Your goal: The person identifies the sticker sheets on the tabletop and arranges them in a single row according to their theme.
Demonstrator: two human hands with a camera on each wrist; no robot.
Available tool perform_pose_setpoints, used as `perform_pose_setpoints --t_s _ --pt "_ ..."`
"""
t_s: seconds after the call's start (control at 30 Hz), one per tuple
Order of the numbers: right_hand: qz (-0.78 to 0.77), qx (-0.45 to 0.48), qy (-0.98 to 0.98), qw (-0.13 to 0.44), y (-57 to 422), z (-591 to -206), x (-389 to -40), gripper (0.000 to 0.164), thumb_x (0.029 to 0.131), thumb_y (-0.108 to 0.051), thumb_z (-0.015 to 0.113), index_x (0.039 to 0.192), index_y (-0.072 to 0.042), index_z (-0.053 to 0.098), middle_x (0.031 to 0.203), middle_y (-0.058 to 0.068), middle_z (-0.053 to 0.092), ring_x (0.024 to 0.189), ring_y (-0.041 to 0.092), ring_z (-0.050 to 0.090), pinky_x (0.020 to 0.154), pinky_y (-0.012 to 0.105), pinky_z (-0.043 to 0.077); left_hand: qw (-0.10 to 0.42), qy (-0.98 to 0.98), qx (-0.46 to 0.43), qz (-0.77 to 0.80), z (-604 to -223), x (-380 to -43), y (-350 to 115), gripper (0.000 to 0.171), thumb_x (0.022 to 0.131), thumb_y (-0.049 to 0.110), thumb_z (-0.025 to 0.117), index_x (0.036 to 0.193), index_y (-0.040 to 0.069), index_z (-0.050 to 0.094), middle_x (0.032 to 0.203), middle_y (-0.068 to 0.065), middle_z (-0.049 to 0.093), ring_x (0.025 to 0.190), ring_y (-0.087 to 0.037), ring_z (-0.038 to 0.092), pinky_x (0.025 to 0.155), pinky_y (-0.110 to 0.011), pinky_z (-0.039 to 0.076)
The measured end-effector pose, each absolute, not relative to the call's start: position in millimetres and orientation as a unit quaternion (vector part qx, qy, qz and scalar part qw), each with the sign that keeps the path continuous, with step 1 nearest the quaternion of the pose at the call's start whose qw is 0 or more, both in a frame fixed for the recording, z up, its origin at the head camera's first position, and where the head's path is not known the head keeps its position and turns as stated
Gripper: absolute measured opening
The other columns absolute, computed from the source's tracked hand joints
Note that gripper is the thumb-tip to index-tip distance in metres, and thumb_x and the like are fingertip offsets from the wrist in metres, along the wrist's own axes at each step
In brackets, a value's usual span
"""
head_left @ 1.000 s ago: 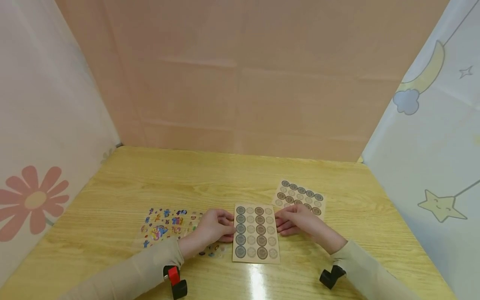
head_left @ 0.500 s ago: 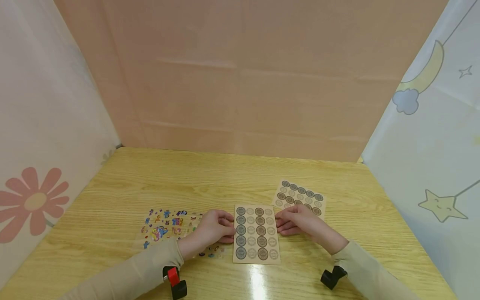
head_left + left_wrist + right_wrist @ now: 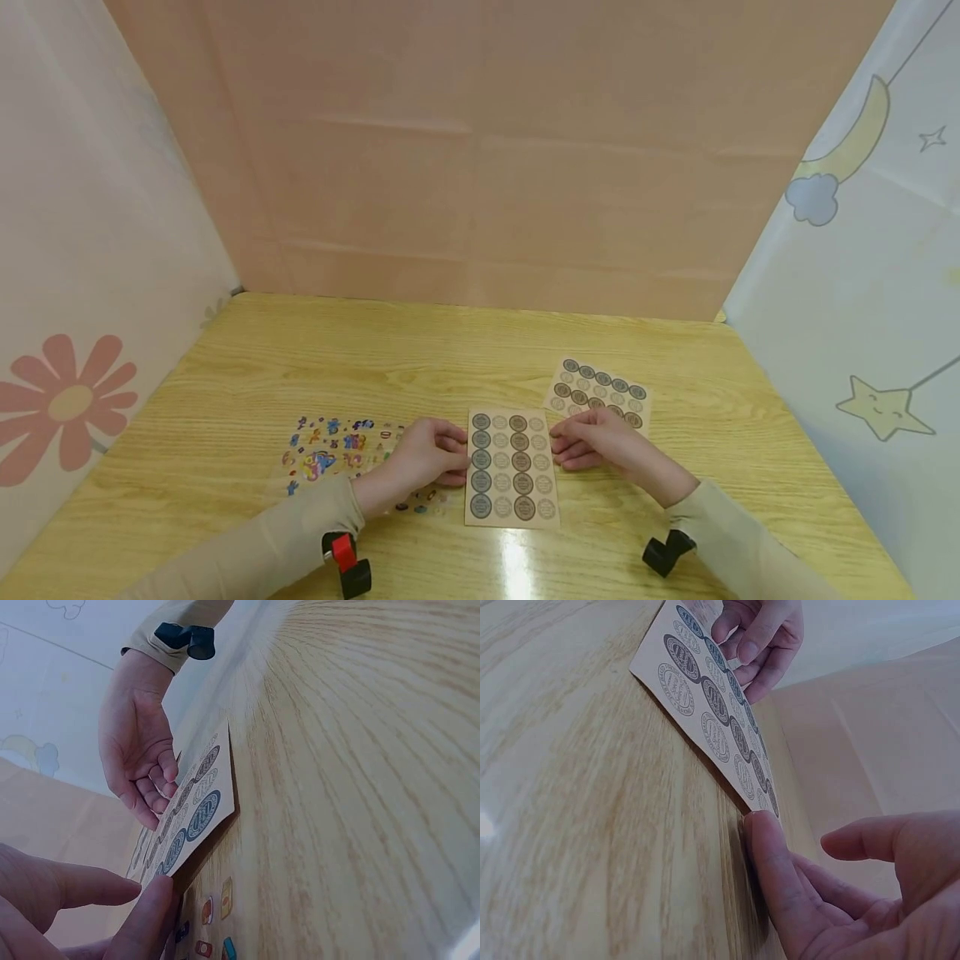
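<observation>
A tan sticker sheet (image 3: 512,467) printed with rows of round dark and pale seals lies in the middle, between the two hands. The left hand (image 3: 416,458) rests along its left edge, with fingertips (image 3: 156,889) right at the edge in the left wrist view. On the opposite side, the right hand (image 3: 603,442) has one fingertip (image 3: 761,825) against the sheet's edge, while another finger stands apart from it. A second tan sticker sheet (image 3: 600,387) lies tilted behind the right hand, partly covered by it. A clear sheet of colourful stickers (image 3: 322,462) lies partly under the left forearm.
All of this is on a light wooden table (image 3: 360,342). A plain pinkish backdrop (image 3: 480,167) rises at the back. Patterned white cloths stand at the left (image 3: 90,208) and right (image 3: 885,275) sides. Each wrist wears a black camera mount.
</observation>
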State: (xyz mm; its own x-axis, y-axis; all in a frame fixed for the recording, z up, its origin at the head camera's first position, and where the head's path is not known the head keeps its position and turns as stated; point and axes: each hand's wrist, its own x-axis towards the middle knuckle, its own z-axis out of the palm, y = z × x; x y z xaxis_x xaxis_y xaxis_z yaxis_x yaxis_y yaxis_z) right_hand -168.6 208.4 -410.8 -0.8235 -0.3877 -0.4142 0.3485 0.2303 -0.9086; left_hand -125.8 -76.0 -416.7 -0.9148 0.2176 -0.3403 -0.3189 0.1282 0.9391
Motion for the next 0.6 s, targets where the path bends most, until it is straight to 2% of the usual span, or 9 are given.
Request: perform_pose_setpoints --t_s 0.6 --pt "-0.616 -0.016 0.73 0.294 209.3 -410.8 -168.8 0.035 0.097 -0.01 0.05 0.115 0.02 0.055 0.091 0.019 0.068 0.079 0.026 0.069 0.073 0.036 0.059 0.194 0.726 -0.02 0.659 -417.8 -124.7 -78.2 0.033 0.081 -0.008 0.068 0.111 -0.013 0.057 0.085 -0.014 0.059 0.068 -0.021 0.066 0.064 -0.035 0.06"
